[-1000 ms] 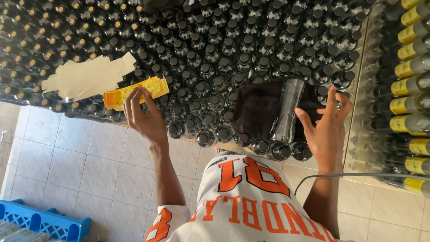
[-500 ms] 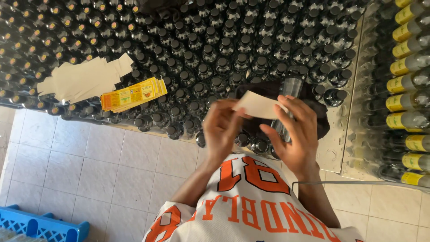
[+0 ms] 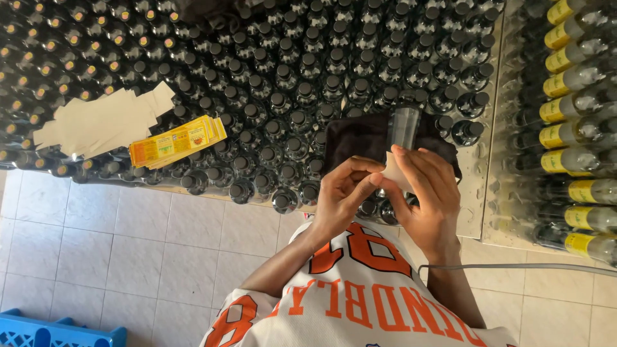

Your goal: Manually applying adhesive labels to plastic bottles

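Bottle (image 3: 403,128) on cloth (image 3: 360,138) (amid bottles)

I see a small pale paper label (image 3: 392,172), blank side up, pinched between both hands over a clear empty bottle (image 3: 402,128) lying on its side on a dark cloth (image 3: 357,138).

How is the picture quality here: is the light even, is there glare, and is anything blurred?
Head view: bright daylight on the right, glare on the clear labelled bottles; the dark capped bottles show only small highlights; both hands look sharp, edges slightly bent by the wide lens.
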